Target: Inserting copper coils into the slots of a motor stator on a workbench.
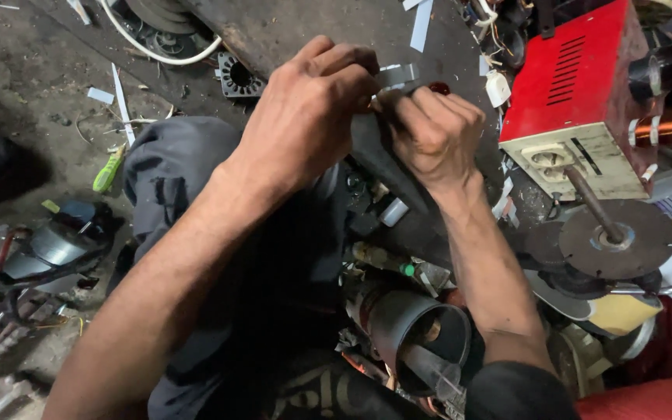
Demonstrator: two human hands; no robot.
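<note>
My left hand (305, 117) and my right hand (433, 136) meet at the top centre, above my knee in grey trousers (173, 167). Both pinch a small pale grey strip (397, 75) that sticks out between the fingertips. A bit of red (439, 88) shows at my right fingers; what it belongs to is hidden. The fingers of both hands are closed around the strip, and the rest of it is covered by them.
A red and cream metal box (577, 109) with a shaft and a round grinding disc (616, 237) stands at the right. A grey tube (421, 330) lies below my hands. Tools (48, 249) and white scraps litter the dirty floor at the left.
</note>
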